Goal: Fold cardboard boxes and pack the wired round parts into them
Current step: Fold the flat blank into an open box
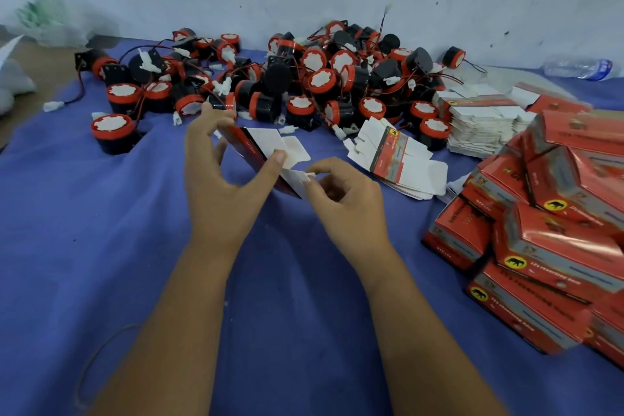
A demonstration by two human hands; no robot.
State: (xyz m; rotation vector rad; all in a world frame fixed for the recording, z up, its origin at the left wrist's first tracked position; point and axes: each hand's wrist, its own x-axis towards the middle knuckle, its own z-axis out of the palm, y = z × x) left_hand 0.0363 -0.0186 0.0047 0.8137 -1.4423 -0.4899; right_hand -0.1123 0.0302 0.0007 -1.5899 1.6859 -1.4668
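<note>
Both arms are reaching forward over the blue tabletop [101, 246], and the two hands are meeting in the middle around one flat box [266, 159] that is not folded up yet. The left hand [219, 186] is standing up on its side, with its thumb pressing the box's white flap and its fingers curling behind the red part. The right hand [344, 199] is sitting just beside it, pinching a small white tab at the box's lower edge with its fingertips. A big pile of round parts [304, 78] with red rims and thin wires is lying farther back by the wall. More flat boxes [405, 159] are lying to the right, near a stack of finished red boxes [540, 240].
</note>
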